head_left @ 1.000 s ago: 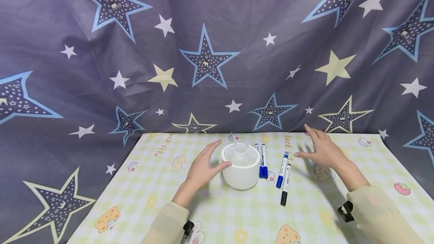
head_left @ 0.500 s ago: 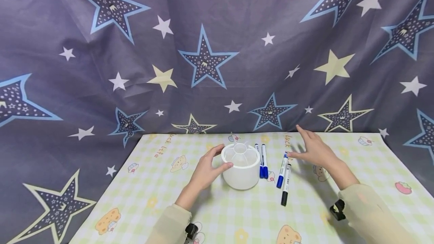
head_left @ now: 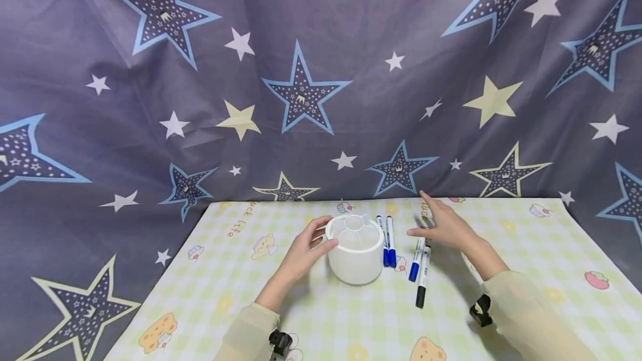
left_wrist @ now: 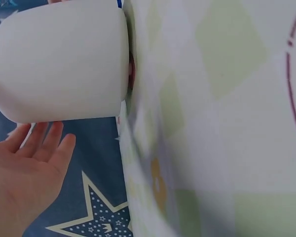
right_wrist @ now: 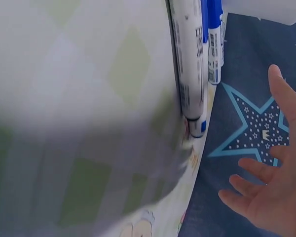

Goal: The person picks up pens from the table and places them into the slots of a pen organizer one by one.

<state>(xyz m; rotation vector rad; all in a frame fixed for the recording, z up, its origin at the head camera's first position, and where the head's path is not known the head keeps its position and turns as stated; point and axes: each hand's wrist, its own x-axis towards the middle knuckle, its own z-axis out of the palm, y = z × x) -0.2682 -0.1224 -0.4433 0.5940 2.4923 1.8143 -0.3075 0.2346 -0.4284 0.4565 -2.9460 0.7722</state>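
A round white desk organizer (head_left: 356,263), divided inside around a small central ring, stands upright on the table. My left hand (head_left: 303,252) is at its left side, thumb at the rim and fingers loosely bent; in the left wrist view the fingertips of that hand (left_wrist: 29,173) meet the organizer's wall (left_wrist: 59,64). Over the far ends of two markers, one blue-capped (head_left: 414,269) and one black-capped (head_left: 423,277), my right hand (head_left: 446,227) hovers, fingers spread. Its palm (right_wrist: 281,197) holds nothing in the right wrist view. Two blue-capped markers (head_left: 391,241) lie just right of the organizer.
A pale green checked tablecloth (head_left: 200,294) with cartoon prints covers the table. Its far edge meets a dark star-patterned curtain (head_left: 351,99). Both sleeves (head_left: 536,316) lie over the near part of the table.
My right hand has moved left, from beside the markers to over their far ends. The left hand has come closer to the organizer's side. The markers have stayed in place.
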